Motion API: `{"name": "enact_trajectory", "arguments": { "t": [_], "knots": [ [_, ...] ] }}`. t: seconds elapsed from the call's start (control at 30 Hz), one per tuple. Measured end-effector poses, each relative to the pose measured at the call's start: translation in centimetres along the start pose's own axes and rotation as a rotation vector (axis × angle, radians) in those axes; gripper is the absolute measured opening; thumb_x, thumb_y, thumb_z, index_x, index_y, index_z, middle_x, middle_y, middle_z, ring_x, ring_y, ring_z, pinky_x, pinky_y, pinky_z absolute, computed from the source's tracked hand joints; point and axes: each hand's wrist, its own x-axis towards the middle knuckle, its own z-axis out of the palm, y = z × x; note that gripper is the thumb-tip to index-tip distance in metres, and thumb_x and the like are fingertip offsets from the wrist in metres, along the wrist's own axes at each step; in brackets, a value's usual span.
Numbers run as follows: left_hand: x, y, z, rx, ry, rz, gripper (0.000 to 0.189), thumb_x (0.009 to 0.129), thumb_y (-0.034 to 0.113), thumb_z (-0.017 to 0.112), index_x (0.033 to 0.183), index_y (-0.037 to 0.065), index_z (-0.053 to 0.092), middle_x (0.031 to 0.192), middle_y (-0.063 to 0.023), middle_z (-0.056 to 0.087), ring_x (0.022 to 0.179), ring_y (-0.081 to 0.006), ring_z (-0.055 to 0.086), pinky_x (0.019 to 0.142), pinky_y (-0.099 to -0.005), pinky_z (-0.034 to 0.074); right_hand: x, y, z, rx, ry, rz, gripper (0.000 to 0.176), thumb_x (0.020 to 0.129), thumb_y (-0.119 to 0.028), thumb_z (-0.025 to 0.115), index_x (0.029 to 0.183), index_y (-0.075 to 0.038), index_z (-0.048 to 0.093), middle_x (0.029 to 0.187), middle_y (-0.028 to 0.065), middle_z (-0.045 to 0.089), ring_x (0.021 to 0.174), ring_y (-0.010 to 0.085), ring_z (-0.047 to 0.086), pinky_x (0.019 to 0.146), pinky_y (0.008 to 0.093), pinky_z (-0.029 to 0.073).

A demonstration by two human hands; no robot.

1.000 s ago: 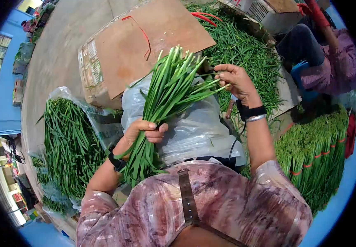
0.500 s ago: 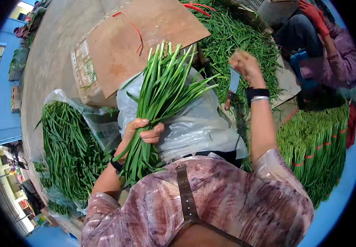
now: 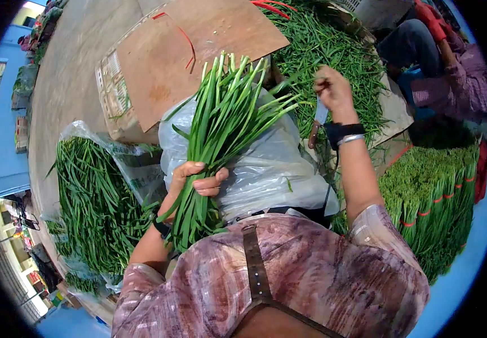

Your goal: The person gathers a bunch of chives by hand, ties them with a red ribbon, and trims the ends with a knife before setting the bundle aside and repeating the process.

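A bunch of long green stalks (image 3: 212, 127) with pale ends pointing away from me is wrapped in the fingers of my left hand (image 3: 195, 179). The bunch lies over clear plastic (image 3: 266, 174) on my lap. My right hand (image 3: 333, 89) is raised to the right of the pale ends, its fingers curled together; a blurred green leaf shows beside it, and I cannot make out whether it is held. A knife (image 3: 317, 121) with a brown handle lies just below that hand, its blade partly hidden. Loose greens (image 3: 328, 45) are heaped behind it.
A brown board (image 3: 198, 42) with red ties (image 3: 190, 48) covers a crate (image 3: 114, 90). Leafy greens (image 3: 94, 197) in plastic stand at left. Bundles with red bands (image 3: 424, 203) stand at right. Another person (image 3: 452, 73) in red gloves sits at upper right.
My right hand has turned and its fingers have shifted slightly, with a blurred green leaf now beside it. My left hand keeps its hold on the bunch, almost unmoved.
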Motion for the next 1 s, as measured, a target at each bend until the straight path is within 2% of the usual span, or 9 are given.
{"name": "enact_trajectory", "arguments": {
  "t": [0.07,0.2,0.23,0.27,0.4,0.6,0.8,0.93,1.0],
  "knots": [
    [0.0,0.1,0.2,-0.037,-0.052,-0.02,0.047,0.083,0.012,0.05,0.124,-0.005,0.034,0.091,-0.0189,0.047,0.049,-0.0059,0.04,0.05,-0.0211,0.04,-0.3,-2.6,-0.6,-0.458,0.297,-0.006,0.028,0.081,-0.017,0.065,0.1,0.003,0.062,0.088,0.0111,0.066,0.068,0.0162,0.06,0.062,0.0293,0.049],
    [0.3,0.6,-0.2,0.02,-0.089,-0.044,0.051,0.083,0.013,0.052,0.127,-0.004,0.032,0.092,-0.0191,0.046,0.05,-0.0059,0.04,0.05,-0.0205,0.039,-2.2,-3.8,3.6,-1.452,0.213,-0.324,0.054,0.076,-0.028,0.07,0.114,0.007,0.055,0.1,0.0172,0.064,0.088,0.0231,0.063,0.075,0.0316,0.05],
    [0.4,0.6,-0.3,0.018,-0.088,-0.047,0.052,0.083,0.013,0.052,0.128,-0.004,0.032,0.092,-0.0188,0.046,0.05,-0.0057,0.04,0.05,-0.0202,0.039,-2.0,-3.2,4.6,-1.228,-0.014,-0.468,0.048,0.083,-0.019,0.064,0.12,0.008,0.05,0.098,0.0112,0.066,0.082,0.0187,0.065,0.066,0.0235,0.049],
    [0.4,0.6,-0.4,0.017,-0.087,-0.054,0.052,0.084,0.014,0.053,0.128,-0.003,0.032,0.091,-0.0186,0.046,0.05,-0.0056,0.039,0.049,-0.0199,0.038,-4.2,-4.0,8.8,-0.828,-0.163,-0.189,0.044,0.083,-0.019,0.064,0.117,0.007,0.053,0.098,0.0111,0.066,0.079,0.0152,0.065,0.059,0.0206,0.045],
    [0.4,0.6,-0.1,0.098,-0.05,-0.035,0.053,0.084,0.015,0.053,0.129,-0.001,0.033,0.091,-0.0201,0.049,0.048,-0.0052,0.039,0.047,-0.0191,0.035,-5.8,-2.0,14.0,-0.769,-0.492,0.155,0.028,0.083,-0.016,0.063,0.104,0.002,0.059,0.084,0.0057,0.065,0.06,0.0067,0.057,0.049,0.017,0.039],
    [-1.1,0.0,2.1,0.379,0.136,0.094,0.049,0.08,0.013,0.059,0.123,-0.001,0.04,0.091,-0.0178,0.052,0.048,-0.0057,0.038,0.044,-0.0199,0.031,-9.7,-3.7,11.4,-0.363,-0.47,0.058,0.01,0.082,-0.007,0.062,0.09,-0.001,0.061,0.076,0.0063,0.063,0.055,0.0066,0.052,0.047,0.0171,0.038],
    [-0.1,0.0,-0.4,0.409,0.157,0.056,0.038,0.079,0.012,0.063,0.109,-0.001,0.046,0.086,-0.0138,0.053,0.047,-0.0077,0.039,0.044,-0.0222,0.032,-7.3,-1.5,5.1,-0.61,-0.168,0.219,0.01,0.081,-0.011,0.065,0.083,-0.002,0.062,0.073,0.0048,0.065,0.055,0.0059,0.054,0.047,0.0188,0.041],
    [0.4,0.2,0.4,0.512,0.193,0.058,0.035,0.079,0.011,0.063,0.108,-0.002,0.047,0.084,-0.0142,0.054,0.047,-0.009,0.041,0.044,-0.0234,0.034,-5.0,-3.4,6.8,-0.975,-0.147,-0.391,0.017,0.076,-0.014,0.067,0.085,0.001,0.064,0.076,0.0063,0.064,0.067,0.0155,0.061,0.062,0.0288,0.049],
    [0.4,0.1,0.8,0.525,0.226,0.06,0.036,0.079,0.011,0.063,0.108,-0.001,0.047,0.085,-0.0142,0.054,0.048,-0.009,0.041,0.044,-0.0236,0.034,-6.1,-4.6,10.6,-1.122,-0.317,-0.536,0.024,0.074,-0.019,0.069,0.086,0.001,0.063,0.079,0.0099,0.064,0.071,0.0204,0.062,0.065,0.0322,0.049]
  ]
}}
